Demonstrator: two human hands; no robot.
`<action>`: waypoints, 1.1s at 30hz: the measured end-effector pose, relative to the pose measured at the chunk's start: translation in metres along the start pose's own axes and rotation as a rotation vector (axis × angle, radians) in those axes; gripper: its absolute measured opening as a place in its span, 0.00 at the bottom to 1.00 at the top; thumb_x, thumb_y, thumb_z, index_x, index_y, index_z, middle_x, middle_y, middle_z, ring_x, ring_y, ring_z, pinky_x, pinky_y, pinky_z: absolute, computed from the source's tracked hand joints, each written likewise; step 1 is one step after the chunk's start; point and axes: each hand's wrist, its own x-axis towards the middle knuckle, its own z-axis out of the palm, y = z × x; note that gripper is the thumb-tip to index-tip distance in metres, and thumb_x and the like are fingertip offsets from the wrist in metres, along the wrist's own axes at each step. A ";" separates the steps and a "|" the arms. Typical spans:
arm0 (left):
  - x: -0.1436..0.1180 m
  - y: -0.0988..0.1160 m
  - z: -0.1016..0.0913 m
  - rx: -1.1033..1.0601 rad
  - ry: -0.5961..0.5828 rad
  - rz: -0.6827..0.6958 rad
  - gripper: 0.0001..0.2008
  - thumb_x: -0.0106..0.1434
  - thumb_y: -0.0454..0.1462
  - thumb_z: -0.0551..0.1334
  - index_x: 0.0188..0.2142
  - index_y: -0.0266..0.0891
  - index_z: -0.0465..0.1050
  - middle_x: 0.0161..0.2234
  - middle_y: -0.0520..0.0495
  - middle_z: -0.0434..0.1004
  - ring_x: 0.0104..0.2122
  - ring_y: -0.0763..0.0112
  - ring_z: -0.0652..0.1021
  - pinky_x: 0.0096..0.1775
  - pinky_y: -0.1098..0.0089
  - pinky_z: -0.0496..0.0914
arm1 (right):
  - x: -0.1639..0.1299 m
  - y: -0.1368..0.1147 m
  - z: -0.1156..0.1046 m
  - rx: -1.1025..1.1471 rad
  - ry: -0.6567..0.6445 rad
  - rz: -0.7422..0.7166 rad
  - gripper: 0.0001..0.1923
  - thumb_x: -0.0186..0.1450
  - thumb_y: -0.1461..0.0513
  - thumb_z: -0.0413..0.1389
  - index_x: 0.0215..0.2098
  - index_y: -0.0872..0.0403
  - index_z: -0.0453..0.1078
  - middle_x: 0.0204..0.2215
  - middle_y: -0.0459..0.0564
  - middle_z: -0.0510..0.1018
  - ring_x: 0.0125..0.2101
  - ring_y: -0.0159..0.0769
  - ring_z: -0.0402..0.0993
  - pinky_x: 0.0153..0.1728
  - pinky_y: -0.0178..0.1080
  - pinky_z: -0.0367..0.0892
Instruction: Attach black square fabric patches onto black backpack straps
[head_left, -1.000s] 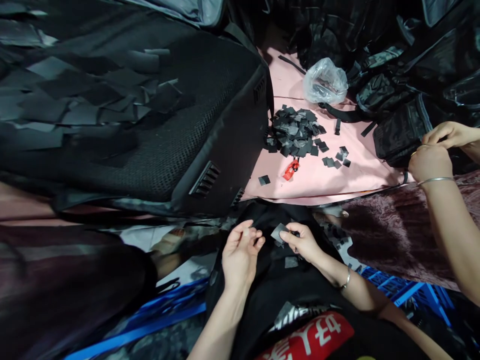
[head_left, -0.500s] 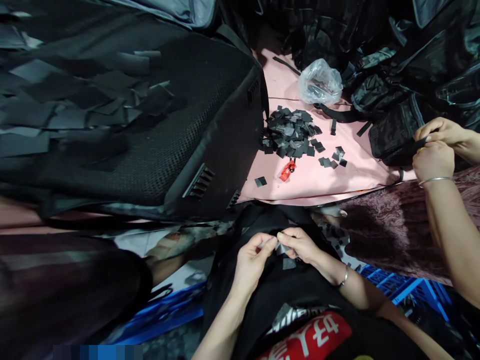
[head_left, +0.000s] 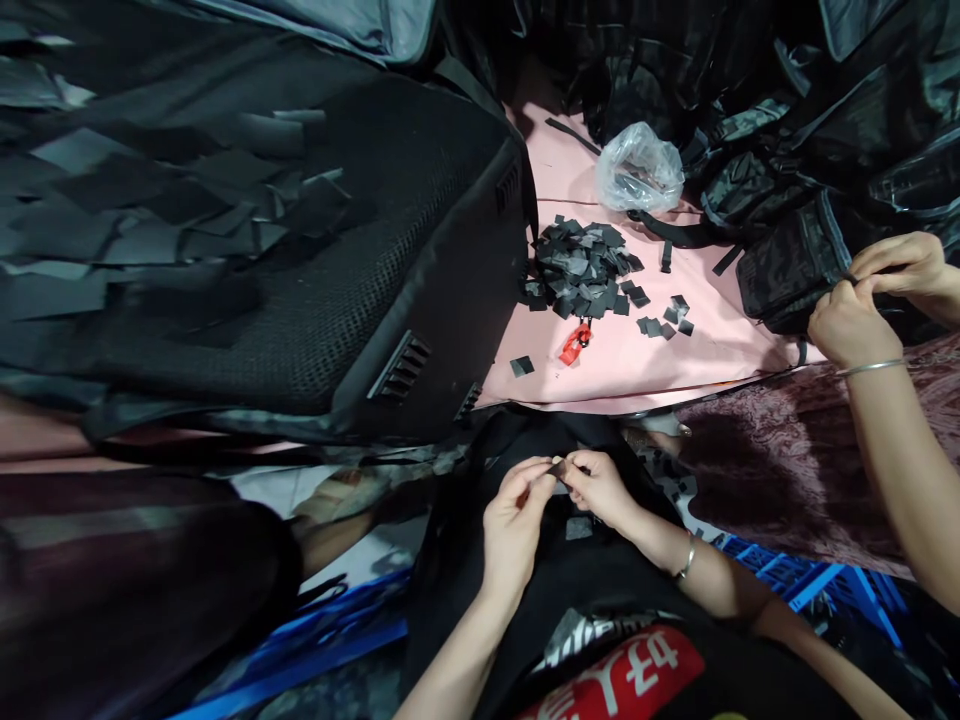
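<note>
Over my lap, my left hand (head_left: 517, 505) and my right hand (head_left: 600, 487) meet at the fingertips. Both pinch a small dark square piece (head_left: 558, 468), thin like sheet material; the fingers cover part of it. Just below them a grey square piece (head_left: 578, 527) lies on my black clothing. On the pink cloth (head_left: 637, 375) ahead rests a heap of black square pieces (head_left: 581, 265), with several loose ones to its right. A red strap-like item (head_left: 575, 343) with black ends is at the heap's near edge.
A large black mesh-fabric bag (head_left: 420, 250) on the left carries many dark sheets (head_left: 150, 215). Behind the heap stands a clear plastic bag (head_left: 640, 168). On the right, a co-worker's hands (head_left: 855, 318) work at a camouflage pouch (head_left: 795, 262). Blue plastic crates (head_left: 832, 585) are below.
The piece between my fingertips has turned and shows a darker face. My left hand has shifted slightly up and right. The co-worker's hands have moved a little along the pouch.
</note>
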 end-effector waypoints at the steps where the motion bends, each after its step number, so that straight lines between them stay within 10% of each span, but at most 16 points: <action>1: 0.000 -0.003 0.000 0.070 -0.011 0.044 0.15 0.51 0.44 0.66 0.33 0.35 0.75 0.39 0.43 0.71 0.39 0.70 0.71 0.44 0.72 0.66 | 0.000 -0.001 0.002 0.082 -0.039 0.040 0.31 0.49 0.40 0.56 0.22 0.59 0.54 0.13 0.40 0.54 0.12 0.19 0.48 0.12 0.26 0.41; 14: 0.014 -0.004 -0.013 0.023 0.262 0.022 0.20 0.49 0.46 0.66 0.34 0.31 0.70 0.24 0.48 0.68 0.20 0.79 0.63 0.24 0.76 0.61 | -0.007 -0.010 -0.004 0.134 -0.313 0.012 0.27 0.53 0.46 0.58 0.22 0.60 0.54 0.14 0.41 0.58 0.13 0.18 0.50 0.12 0.25 0.45; 22: 0.008 -0.007 -0.020 0.376 0.042 0.017 0.23 0.54 0.53 0.60 0.31 0.33 0.69 0.24 0.48 0.64 0.24 0.75 0.64 0.26 0.76 0.61 | -0.002 -0.011 -0.008 0.102 -0.215 -0.051 0.24 0.58 0.50 0.53 0.44 0.60 0.63 0.24 0.45 0.66 0.13 0.19 0.51 0.12 0.26 0.46; 27: 0.015 -0.015 -0.026 0.379 -0.172 -0.171 0.29 0.49 0.60 0.59 0.28 0.33 0.68 0.22 0.48 0.63 0.24 0.74 0.65 0.25 0.76 0.62 | 0.004 -0.018 -0.008 -0.285 -0.051 -0.349 0.11 0.56 0.57 0.57 0.30 0.59 0.72 0.25 0.46 0.70 0.26 0.24 0.64 0.27 0.27 0.59; 33: 0.024 -0.007 -0.024 0.388 -0.193 -0.179 0.29 0.45 0.59 0.62 0.31 0.34 0.71 0.27 0.45 0.70 0.33 0.64 0.73 0.34 0.73 0.69 | 0.019 -0.022 -0.004 -0.034 -0.155 -0.126 0.18 0.55 0.52 0.56 0.29 0.61 0.65 0.14 0.43 0.62 0.14 0.22 0.55 0.15 0.27 0.51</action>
